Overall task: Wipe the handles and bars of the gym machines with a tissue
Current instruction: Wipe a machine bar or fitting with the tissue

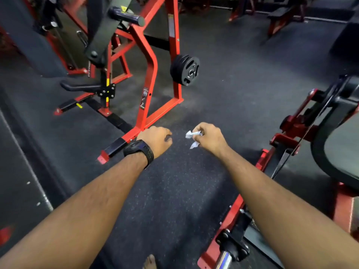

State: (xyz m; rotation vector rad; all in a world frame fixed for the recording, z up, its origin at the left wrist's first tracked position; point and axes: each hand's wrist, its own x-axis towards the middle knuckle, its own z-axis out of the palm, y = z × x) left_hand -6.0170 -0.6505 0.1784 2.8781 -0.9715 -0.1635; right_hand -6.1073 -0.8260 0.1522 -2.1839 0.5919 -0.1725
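My right hand (210,138) grips a crumpled white tissue (192,137) in mid-air above the dark rubber floor. My left hand (156,139), with a black watch on its wrist, hangs beside it with fingers loosely curled and holds nothing. Both arms reach forward between two machines. A red-framed machine (150,61) stands ahead on the left, with a black padded roller bar (126,16) at its top and a black handle (77,87) low on its left side. Neither hand touches any machine.
Black weight plates (185,69) hang on the red frame's right post. Another red and black machine (303,129) stands at the right, with a chrome bar end (223,259) near the bottom edge. More benches stand at the back right. My bare foot (149,262) shows below.
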